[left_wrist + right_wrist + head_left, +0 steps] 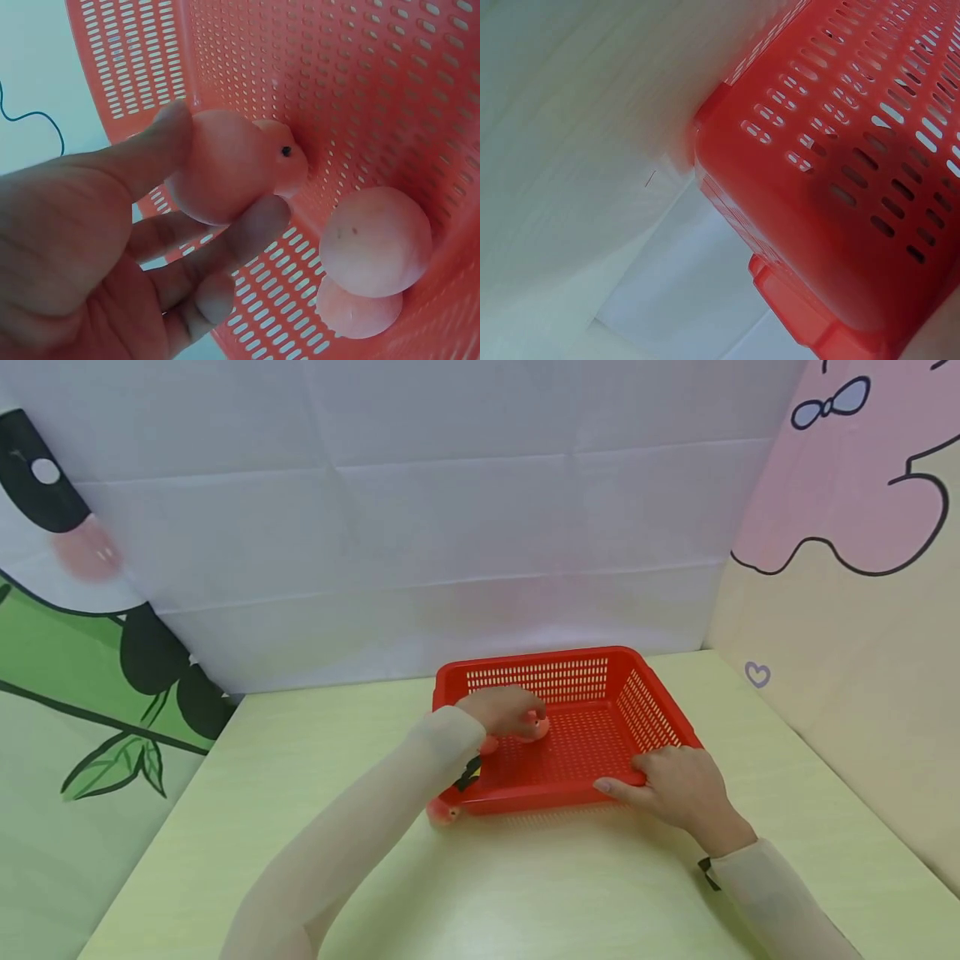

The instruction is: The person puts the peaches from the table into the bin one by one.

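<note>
A red plastic basket (577, 793) with slotted walls stands on the table. Inside it, my left hand (504, 710) holds a round pinkish fruit (221, 165) between thumb and fingers. Partly behind that fruit shows another pinkish round surface with a dark spot (289, 161); whether it is a separate fruit I cannot tell. Two similar fruits (375, 240) lie against the basket in the left wrist view. One more pink fruit (442, 812) is by the basket's front left corner. My right hand (678, 785) grips the basket's front right rim, thumb along the front edge.
The pale yellow-green table (337, 735) extends around the basket. A white cloth wall (450, 527) rises behind it, and printed panels flank both sides. A dark thin cord (37, 114) shows outside the basket in the left wrist view.
</note>
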`<action>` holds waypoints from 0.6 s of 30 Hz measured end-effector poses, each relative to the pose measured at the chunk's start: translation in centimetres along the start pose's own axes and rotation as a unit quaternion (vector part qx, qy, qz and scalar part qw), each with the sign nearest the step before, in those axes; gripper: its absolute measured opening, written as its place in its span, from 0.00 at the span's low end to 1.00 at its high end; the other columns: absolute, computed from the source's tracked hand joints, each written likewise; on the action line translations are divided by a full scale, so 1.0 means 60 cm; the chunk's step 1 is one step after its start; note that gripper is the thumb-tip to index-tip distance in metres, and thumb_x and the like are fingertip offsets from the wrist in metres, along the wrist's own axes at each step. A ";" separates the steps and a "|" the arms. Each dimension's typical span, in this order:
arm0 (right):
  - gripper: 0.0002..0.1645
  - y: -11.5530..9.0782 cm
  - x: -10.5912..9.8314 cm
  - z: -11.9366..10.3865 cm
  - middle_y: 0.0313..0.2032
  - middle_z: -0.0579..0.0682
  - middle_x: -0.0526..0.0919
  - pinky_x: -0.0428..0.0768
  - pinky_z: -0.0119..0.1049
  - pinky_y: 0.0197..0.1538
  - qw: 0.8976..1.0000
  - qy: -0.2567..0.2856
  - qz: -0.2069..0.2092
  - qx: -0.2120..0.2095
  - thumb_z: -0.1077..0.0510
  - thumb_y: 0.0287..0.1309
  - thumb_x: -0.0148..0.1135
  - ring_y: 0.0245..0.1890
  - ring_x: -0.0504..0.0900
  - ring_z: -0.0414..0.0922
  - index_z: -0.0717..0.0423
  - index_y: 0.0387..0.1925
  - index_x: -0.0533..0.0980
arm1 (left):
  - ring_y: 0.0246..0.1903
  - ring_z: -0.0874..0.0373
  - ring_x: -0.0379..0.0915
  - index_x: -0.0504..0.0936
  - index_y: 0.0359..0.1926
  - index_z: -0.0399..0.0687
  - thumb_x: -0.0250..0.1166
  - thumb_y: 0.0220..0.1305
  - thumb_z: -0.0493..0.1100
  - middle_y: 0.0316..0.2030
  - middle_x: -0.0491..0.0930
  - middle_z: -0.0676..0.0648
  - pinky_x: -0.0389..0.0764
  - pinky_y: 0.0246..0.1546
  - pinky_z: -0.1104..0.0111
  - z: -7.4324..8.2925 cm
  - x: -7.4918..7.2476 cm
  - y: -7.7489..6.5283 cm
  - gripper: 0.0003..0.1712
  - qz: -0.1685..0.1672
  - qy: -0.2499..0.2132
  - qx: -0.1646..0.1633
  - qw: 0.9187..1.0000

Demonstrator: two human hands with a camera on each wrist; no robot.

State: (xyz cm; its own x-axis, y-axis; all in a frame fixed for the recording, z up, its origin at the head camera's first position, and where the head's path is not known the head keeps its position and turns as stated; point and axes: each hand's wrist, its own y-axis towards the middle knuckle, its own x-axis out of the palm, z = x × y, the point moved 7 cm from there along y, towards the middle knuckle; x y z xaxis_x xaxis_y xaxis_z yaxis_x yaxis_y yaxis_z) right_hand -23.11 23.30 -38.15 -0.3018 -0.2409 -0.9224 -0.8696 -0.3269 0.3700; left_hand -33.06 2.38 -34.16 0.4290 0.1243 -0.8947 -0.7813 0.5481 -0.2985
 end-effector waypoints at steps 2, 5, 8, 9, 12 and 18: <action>0.43 0.001 0.000 0.000 0.13 0.38 0.52 0.53 0.34 0.24 1.000 -0.002 0.000 0.001 0.20 0.63 0.60 0.17 0.51 0.36 0.44 0.14 0.56 | 0.50 0.55 0.78 0.82 0.65 0.59 0.70 0.73 0.52 0.48 0.83 0.54 0.82 0.56 0.57 0.000 0.000 0.003 0.22 -0.004 0.000 -0.004 1.000; 0.42 0.001 -0.001 0.000 0.14 0.38 0.51 0.53 0.34 0.24 1.000 -0.003 0.001 0.002 0.21 0.63 0.61 0.18 0.51 0.36 0.44 0.14 0.56 | 0.46 0.55 0.78 0.81 0.56 0.56 0.73 0.71 0.51 0.43 0.82 0.53 0.82 0.49 0.61 0.000 0.001 0.009 0.17 -0.004 0.014 -0.005 1.000; 0.42 0.000 0.000 -0.001 0.14 0.38 0.51 0.53 0.34 0.24 1.000 -0.002 0.000 0.004 0.21 0.63 0.61 0.18 0.51 0.36 0.44 0.14 0.56 | 0.44 0.55 0.79 0.80 0.51 0.55 0.76 0.68 0.51 0.40 0.82 0.53 0.82 0.46 0.63 -0.001 0.004 0.015 0.16 -0.006 0.028 -0.008 1.000; 0.42 -0.001 0.000 -0.001 0.14 0.38 0.51 0.53 0.34 0.24 1.000 -0.002 -0.001 0.004 0.21 0.62 0.61 0.18 0.50 0.36 0.44 0.14 0.56 | 0.45 0.55 0.79 0.81 0.51 0.55 0.76 0.68 0.50 0.41 0.82 0.53 0.83 0.46 0.63 -0.001 0.005 0.016 0.16 -0.007 0.029 -0.008 1.000; 0.42 -0.001 0.001 -0.002 0.14 0.37 0.51 0.52 0.33 0.24 1.000 0.000 -0.001 0.004 0.20 0.62 0.60 0.18 0.50 0.36 0.44 0.14 0.56 | 0.47 0.55 0.79 0.82 0.52 0.55 0.78 0.66 0.48 0.42 0.83 0.54 0.84 0.47 0.63 -0.003 0.008 0.018 0.17 -0.010 0.028 -0.011 0.999; 0.43 0.000 0.000 -0.001 0.13 0.37 0.52 0.53 0.34 0.24 1.000 0.001 -0.002 0.006 0.19 0.62 0.60 0.17 0.51 0.36 0.44 0.13 0.57 | 0.50 0.54 0.77 0.84 0.52 0.58 0.77 0.66 0.46 0.44 0.82 0.54 0.83 0.50 0.59 -0.017 0.017 0.016 0.16 -0.021 -0.026 -0.037 0.999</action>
State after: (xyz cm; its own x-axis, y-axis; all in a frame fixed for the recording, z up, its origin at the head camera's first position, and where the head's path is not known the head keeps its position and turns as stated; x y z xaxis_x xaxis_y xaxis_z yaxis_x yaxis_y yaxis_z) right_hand -23.09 23.26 -38.14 -0.2983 -0.2415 -0.9234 -0.8756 -0.3159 0.3655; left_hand -33.82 2.19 -35.70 0.4836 0.1469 -0.8629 -0.7929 0.4910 -0.3609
